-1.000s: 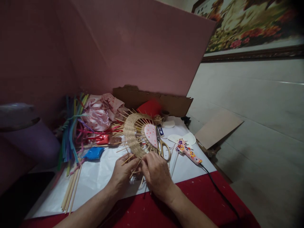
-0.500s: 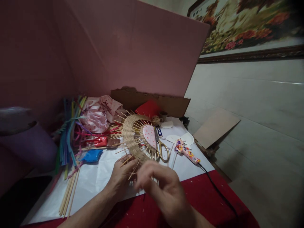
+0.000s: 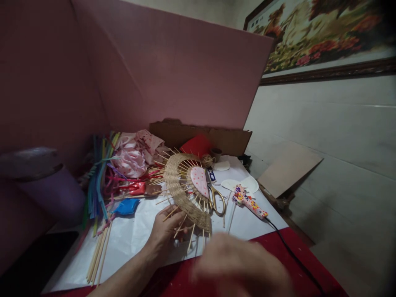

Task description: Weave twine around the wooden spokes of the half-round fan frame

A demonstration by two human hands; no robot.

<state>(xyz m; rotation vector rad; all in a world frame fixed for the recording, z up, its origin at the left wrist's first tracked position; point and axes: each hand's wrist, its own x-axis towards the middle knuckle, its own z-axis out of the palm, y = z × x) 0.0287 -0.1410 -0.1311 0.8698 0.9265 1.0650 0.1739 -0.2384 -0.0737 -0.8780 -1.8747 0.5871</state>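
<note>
My left hand [image 3: 167, 227] grips the lower left edge of a half-round woven twine fan [image 3: 175, 185], its fingers among the thin sticks that radiate past the rim. A pink dotted fabric half-circle [image 3: 199, 180] covers the fan's centre. Below and to the right of the fan, my right hand [image 3: 239, 262] is smeared by motion. Its fingers cannot be made out, nor whether it holds anything. Gold-handled scissors [image 3: 223, 205] lie just right of the fan, close to the fabric half-circle.
A flower-patterned glue gun [image 3: 249, 202] lies to the right, its black cord [image 3: 287, 249] running over the red cloth [image 3: 275, 243]. White cut shapes [image 3: 249, 184] rest behind it. At left are a blue packet [image 3: 126, 206], loose sticks [image 3: 99, 255], pipe cleaners [image 3: 97, 177] and crumpled pink fabric [image 3: 130, 161].
My right hand has moved from the fan's lower edge down and to the right. My left hand still holds the fan. The whole view has shifted slightly.
</note>
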